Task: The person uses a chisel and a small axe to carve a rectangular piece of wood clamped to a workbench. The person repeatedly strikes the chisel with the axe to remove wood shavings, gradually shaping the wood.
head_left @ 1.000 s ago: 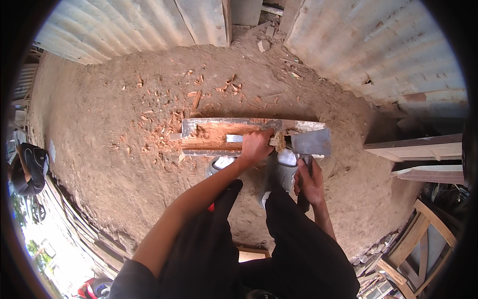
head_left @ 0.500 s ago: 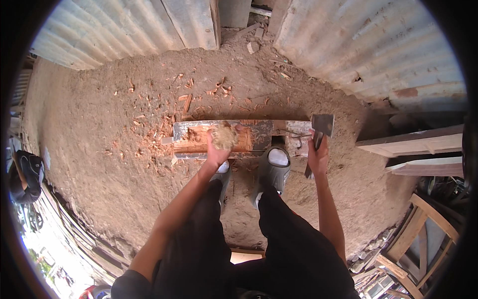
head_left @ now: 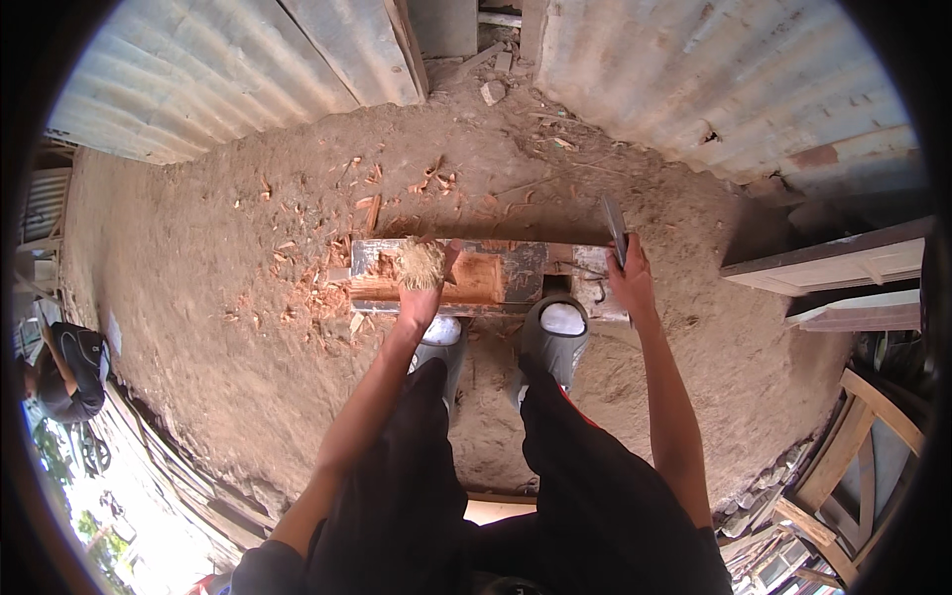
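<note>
A weathered wooden plank (head_left: pixel 521 270) with worn dark and white paint lies crosswise on the ground before my feet. A shallow reddish recess (head_left: pixel 476 278) is cut into its left part. Over that recess my left hand (head_left: pixel 420 302) is closed on a tan, frayed-topped piece (head_left: pixel 421 264); its lower end is hidden, so its exact kind is unclear. At the plank's right end my right hand (head_left: pixel 632 281) is closed around a hatchet (head_left: pixel 615 226), whose grey head appears nearly edge-on. Most of the hatchet's handle is hidden by the hand.
Reddish wood chips (head_left: pixel 317 293) litter the dirt around the plank's left end. My grey shoe (head_left: pixel 557 337) touches its near edge. Corrugated metal sheets (head_left: pixel 724 79) stand beyond. Panelled boards (head_left: pixel 833 260) and a wooden frame (head_left: pixel 853 446) are at right; a person (head_left: pixel 74 372) sits far left.
The hatchet head has turned from its broad face to nearly edge-on in my right hand. My left hand and the frayed-topped piece have shifted left along the recess.
</note>
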{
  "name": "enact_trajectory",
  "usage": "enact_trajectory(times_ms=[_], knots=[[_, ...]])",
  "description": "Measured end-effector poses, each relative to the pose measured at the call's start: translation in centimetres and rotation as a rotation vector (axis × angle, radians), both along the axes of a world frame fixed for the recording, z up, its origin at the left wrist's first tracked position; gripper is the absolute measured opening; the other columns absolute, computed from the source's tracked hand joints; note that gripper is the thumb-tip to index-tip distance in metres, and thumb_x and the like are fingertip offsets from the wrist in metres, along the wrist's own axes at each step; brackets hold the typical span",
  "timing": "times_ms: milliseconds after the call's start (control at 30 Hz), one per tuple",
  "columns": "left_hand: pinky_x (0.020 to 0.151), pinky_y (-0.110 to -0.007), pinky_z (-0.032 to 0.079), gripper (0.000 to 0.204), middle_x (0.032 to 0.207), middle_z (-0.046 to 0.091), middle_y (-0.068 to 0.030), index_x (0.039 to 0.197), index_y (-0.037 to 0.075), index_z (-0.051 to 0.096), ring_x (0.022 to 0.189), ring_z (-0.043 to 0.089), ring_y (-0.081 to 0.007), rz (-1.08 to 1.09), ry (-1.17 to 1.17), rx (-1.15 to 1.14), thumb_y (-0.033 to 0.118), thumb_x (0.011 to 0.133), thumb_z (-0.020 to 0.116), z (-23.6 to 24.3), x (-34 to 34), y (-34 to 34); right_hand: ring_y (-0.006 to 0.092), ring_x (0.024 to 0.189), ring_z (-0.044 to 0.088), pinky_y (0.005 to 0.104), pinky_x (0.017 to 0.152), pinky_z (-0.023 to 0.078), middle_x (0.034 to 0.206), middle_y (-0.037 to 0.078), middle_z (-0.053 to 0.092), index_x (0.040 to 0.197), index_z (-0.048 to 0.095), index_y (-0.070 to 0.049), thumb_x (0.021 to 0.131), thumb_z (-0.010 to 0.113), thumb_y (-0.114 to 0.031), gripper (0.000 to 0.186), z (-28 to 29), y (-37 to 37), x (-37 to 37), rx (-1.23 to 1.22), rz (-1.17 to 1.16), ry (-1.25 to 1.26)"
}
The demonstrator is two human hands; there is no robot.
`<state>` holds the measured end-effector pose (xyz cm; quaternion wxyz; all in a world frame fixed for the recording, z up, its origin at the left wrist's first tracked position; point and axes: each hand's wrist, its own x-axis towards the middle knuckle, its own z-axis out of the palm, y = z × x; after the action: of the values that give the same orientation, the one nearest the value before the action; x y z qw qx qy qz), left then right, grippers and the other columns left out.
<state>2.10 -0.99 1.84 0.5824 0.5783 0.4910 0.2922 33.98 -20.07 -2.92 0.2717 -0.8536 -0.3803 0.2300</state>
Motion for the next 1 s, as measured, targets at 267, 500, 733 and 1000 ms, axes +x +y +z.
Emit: enact_trajectory(times_ms=[267,500,733,1000], knots=[[0.080,-0.038,0.052,0.034,0.095,0.069,-0.0072,0.096,0.001,0.063,0.090,0.065,-0.0243,-0.667,0.352,0.223,0.035,0.101,0.067,2.2,3.7,-1.9,0.0276,0.077,0.067,0.0402,0.069,0.054,0.101,0.015,0.070,0.131,0.053,0.000,0.099,0.060,-0.006,0.033,6.5,-4.2,-3.7,0.194,-0.156,-0.097],[0.068,-0.037,0.053,0.030,0.070,0.066,-0.0075,0.082,0.004,0.066,0.069,0.068,-0.0223,-0.412,-0.552,-0.560,0.031,0.089,0.079,-3.8,6.9,-5.2,0.0125,0.046,0.053,0.0285,0.042,0.042,0.072,0.007,0.059,0.124,0.052,0.002,0.103,0.056,-0.009,0.024,15.9,-3.5,-9.5,0.269,-0.274,0.606],[0.067,-0.044,0.054,0.026,0.076,0.069,-0.0160,0.086,0.008,0.071,0.073,0.069,-0.0380,-0.784,-0.330,0.349,0.026,0.071,0.082,-1.8,6.7,-6.2,0.0128,0.043,0.051,0.0275,0.041,0.040,0.065,0.006,0.056,0.119,0.050,0.003,0.105,0.056,-0.013,0.023,18.4,-4.7,-12.1,0.216,-0.133,0.619],[0.065,-0.044,0.053,0.023,0.073,0.068,-0.0151,0.082,0.008,0.070,0.071,0.069,-0.0376,-0.649,-0.214,0.403,0.022,0.069,0.083,-2.3,7.6,-7.2,0.0089,0.046,0.051,0.0263,0.041,0.039,0.079,0.007,0.066,0.117,0.062,0.001,0.101,0.064,-0.011,0.020,19.7,-6.0,-15.0,0.134,-0.181,0.603]])
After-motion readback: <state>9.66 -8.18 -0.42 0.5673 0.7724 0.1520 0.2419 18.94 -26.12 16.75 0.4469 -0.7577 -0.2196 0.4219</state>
